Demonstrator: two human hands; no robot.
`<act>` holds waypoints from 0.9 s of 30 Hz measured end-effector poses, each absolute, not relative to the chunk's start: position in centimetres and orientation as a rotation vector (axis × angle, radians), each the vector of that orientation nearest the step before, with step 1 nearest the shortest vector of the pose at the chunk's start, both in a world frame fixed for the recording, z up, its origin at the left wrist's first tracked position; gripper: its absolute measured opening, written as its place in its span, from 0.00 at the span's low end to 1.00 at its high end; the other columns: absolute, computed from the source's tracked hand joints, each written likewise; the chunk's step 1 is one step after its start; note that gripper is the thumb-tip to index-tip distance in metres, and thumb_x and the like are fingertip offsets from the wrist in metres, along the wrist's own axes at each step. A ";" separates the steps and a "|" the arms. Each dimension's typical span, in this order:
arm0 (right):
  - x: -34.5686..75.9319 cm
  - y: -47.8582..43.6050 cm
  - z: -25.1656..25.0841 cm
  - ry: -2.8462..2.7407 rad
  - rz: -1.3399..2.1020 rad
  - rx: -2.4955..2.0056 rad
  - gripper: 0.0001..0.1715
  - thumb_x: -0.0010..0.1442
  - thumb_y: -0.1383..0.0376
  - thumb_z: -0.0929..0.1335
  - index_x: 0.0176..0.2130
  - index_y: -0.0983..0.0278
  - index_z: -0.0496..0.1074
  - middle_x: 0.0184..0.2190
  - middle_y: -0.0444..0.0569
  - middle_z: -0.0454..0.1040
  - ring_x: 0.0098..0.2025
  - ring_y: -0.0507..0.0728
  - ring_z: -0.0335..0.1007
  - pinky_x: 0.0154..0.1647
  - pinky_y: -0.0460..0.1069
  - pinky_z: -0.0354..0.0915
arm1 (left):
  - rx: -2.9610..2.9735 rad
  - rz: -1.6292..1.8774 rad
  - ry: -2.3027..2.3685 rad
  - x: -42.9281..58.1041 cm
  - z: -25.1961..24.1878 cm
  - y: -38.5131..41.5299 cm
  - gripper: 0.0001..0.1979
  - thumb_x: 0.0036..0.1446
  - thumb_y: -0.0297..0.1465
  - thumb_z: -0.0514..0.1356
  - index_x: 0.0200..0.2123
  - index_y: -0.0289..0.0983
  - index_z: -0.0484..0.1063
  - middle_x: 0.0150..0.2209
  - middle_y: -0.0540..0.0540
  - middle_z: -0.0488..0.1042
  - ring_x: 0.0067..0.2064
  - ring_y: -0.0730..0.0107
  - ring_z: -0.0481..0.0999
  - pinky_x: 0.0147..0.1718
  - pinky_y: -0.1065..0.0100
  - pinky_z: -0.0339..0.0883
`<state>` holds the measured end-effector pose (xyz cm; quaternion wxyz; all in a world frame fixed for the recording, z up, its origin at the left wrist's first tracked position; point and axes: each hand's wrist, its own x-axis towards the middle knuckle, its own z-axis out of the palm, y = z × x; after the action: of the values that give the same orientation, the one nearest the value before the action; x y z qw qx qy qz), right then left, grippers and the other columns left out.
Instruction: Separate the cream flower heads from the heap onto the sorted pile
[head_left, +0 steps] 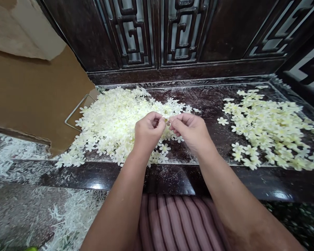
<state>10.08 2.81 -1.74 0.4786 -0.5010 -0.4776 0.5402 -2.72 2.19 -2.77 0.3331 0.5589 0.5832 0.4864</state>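
My left hand (149, 130) and my right hand (191, 130) meet fingertip to fingertip above the bench, both closed in a pinch. Between them is a small pale-yellow artificial flower (166, 119), mostly covered by the fingers. Beneath and to the left of the hands spreads a large heap of cream-white five-petalled artificial flowers (112, 118). A second, looser pile of the same flowers (269, 129) lies on the right side of the bench, with a single flower (222, 121) apart at its left edge.
The dark wooden bench (211, 99) has a carved lattice back (183, 31). At the left stands a brown cardboard sheet (31, 90), beside a bent metal wire frame (77, 108). White shredded scraps (75, 216) litter the bench's left end and the floor.
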 end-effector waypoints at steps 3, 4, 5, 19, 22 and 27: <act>9.6 2.8 -2.0 -1.202 1.349 -1.256 0.10 0.45 0.62 0.73 0.23 0.66 0.71 0.17 0.41 0.67 0.20 0.46 0.59 0.20 0.44 0.57 | 1.484 1.243 1.485 -2.4 -2.8 2.1 0.02 0.50 0.27 0.57 0.26 0.37 0.69 0.23 0.51 0.71 0.25 0.76 0.70 0.24 0.73 0.64; 9.6 2.8 -2.1 -1.196 1.346 -1.271 0.10 0.46 0.63 0.72 0.23 0.66 0.70 0.17 0.40 0.67 0.19 0.46 0.58 0.20 0.44 0.57 | 1.495 1.233 1.468 -2.3 -2.8 2.0 0.02 0.50 0.28 0.57 0.27 0.36 0.69 0.23 0.51 0.71 0.26 0.76 0.69 0.24 0.74 0.64; 9.7 2.9 -2.2 -1.189 1.339 -1.283 0.09 0.47 0.65 0.72 0.23 0.66 0.69 0.16 0.40 0.66 0.19 0.46 0.58 0.20 0.44 0.56 | 1.506 1.230 1.452 -2.3 -2.7 2.0 0.02 0.50 0.27 0.57 0.26 0.36 0.69 0.23 0.51 0.71 0.26 0.76 0.69 0.24 0.74 0.63; 9.6 2.6 -1.5 -1.234 1.257 -1.342 0.08 0.51 0.67 0.69 0.22 0.66 0.68 0.16 0.40 0.66 0.19 0.46 0.59 0.20 0.44 0.56 | 1.524 1.311 1.485 -2.4 -2.9 2.0 0.02 0.52 0.27 0.57 0.29 0.37 0.68 0.26 0.50 0.74 0.28 0.76 0.73 0.26 0.74 0.65; 9.5 2.6 -1.4 -1.139 1.370 -1.339 0.09 0.53 0.68 0.68 0.23 0.67 0.70 0.16 0.41 0.68 0.18 0.46 0.62 0.20 0.43 0.59 | 1.562 1.275 1.440 -2.0 -2.8 2.0 0.03 0.53 0.26 0.57 0.31 0.37 0.71 0.28 0.49 0.76 0.31 0.75 0.75 0.30 0.74 0.68; 9.9 2.8 -1.1 -0.984 1.453 -1.277 0.10 0.51 0.69 0.69 0.20 0.67 0.71 0.16 0.42 0.70 0.16 0.44 0.61 0.16 0.41 0.58 | 1.600 1.267 1.398 -2.2 -2.8 2.0 0.07 0.54 0.25 0.58 0.35 0.37 0.75 0.33 0.48 0.79 0.35 0.74 0.77 0.35 0.72 0.71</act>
<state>9.86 2.83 -1.13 0.4669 -0.5203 -0.4010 0.5920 -2.24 1.98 -2.82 0.3275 0.6111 0.5339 0.4839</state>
